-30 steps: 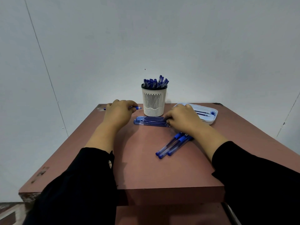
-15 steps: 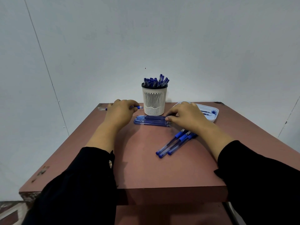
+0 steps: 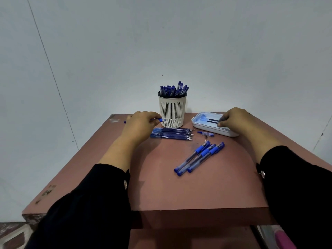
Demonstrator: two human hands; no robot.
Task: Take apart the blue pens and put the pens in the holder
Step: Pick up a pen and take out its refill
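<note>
Three slim translucent blue pens point(image 3: 199, 157) beside ribbed white holder point(image 3: 172, 112)

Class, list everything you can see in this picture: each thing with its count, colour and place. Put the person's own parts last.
Table: one, reddish-brown, against the wall.
Holder: one, white with dark rim, at the table's back middle, full of blue pens.
Tray: one, white, back right, with small dark and blue parts inside.
Refills: a row, count unclear, blue, lying in front of the holder.
Capless pens: three, clear with blue grips, side by side at mid table.
Small pen part: one, blue, between the refills and the tray.
Wall: pale grey, behind the table.
Left hand: holds a blue pen beside the holder.
Right hand: fingers in the tray.
Sleeves: two, black.
</note>
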